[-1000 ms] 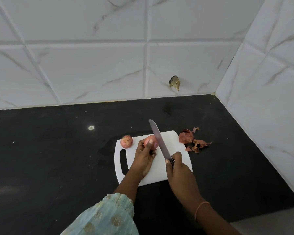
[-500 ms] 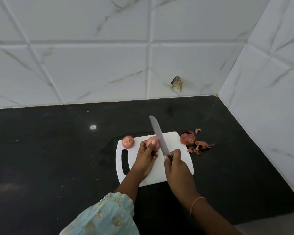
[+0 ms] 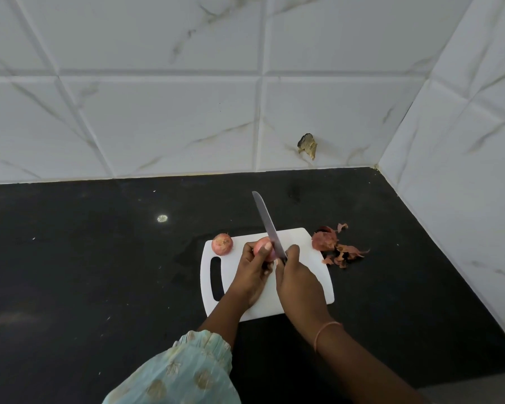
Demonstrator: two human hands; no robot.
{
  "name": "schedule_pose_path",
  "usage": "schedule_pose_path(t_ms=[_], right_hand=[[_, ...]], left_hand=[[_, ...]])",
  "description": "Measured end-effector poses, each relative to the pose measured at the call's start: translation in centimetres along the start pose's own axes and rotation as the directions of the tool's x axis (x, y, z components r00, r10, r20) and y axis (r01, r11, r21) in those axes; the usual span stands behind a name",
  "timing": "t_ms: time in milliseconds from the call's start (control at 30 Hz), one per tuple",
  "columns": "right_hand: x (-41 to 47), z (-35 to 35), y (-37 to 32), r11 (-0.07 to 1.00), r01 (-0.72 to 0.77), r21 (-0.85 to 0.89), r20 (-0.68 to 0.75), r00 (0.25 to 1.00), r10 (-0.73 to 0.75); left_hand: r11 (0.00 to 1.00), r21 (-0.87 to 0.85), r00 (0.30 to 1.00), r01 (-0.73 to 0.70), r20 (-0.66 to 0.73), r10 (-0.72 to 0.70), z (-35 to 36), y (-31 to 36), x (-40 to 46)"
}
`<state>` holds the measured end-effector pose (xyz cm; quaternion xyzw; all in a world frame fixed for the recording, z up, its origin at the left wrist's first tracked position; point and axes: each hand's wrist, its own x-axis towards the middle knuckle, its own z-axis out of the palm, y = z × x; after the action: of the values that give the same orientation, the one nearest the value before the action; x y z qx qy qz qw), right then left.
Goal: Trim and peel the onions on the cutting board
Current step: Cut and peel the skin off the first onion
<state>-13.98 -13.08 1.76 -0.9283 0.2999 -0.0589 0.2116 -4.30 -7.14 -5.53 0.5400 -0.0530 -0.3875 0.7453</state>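
A white cutting board (image 3: 309, 275) with a handle slot lies on the black counter. My left hand (image 3: 252, 272) grips a small pink onion (image 3: 260, 245) over the board's far half, thumb across its top. My right hand (image 3: 298, 282) holds a knife (image 3: 267, 223) by its hidden handle; the blade points away from me and lies against the onion's right side. A second onion (image 3: 222, 244), with its skin on, sits at the board's far left corner.
A pile of reddish onion skins (image 3: 334, 246) lies on the black counter (image 3: 99, 272) just right of the board. White marble-look tile walls stand behind and to the right, meeting in a corner. A small brownish scrap (image 3: 307, 145) sticks to the back wall.
My right hand has moved left toward my left hand, bringing the blade tight against the held onion. The other onion and the skins have stayed put.
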Motion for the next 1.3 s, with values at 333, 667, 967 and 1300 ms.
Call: schedule_pose_path(t_ms=[333,667,967,1300], right_hand=[[-1.1,0.2,0.4,1.0,-0.005,-0.014,0.087,0.996,0.006],[1.1,-2.8,-0.6,0.998,0.042,-0.038,0.119,0.992,-0.037],[-0.5,-3.3,1.9,0.999,0.037,0.017,0.144,0.989,-0.04],[-0.1,-1.1,4.6,0.945,-0.164,0.284,-0.026,0.984,0.178]], left_hand=[[0.997,-0.077,0.999,0.033,0.009,-0.032,-0.2,-0.1,0.4],[0.999,0.027,0.999,-0.018,0.049,0.017,-0.6,-0.5,0.3],[0.999,0.047,1.0,-0.021,0.016,0.02,-0.2,-0.6,0.1],[0.989,-0.146,0.999,-0.031,0.024,0.035,-0.6,0.1,0.4]])
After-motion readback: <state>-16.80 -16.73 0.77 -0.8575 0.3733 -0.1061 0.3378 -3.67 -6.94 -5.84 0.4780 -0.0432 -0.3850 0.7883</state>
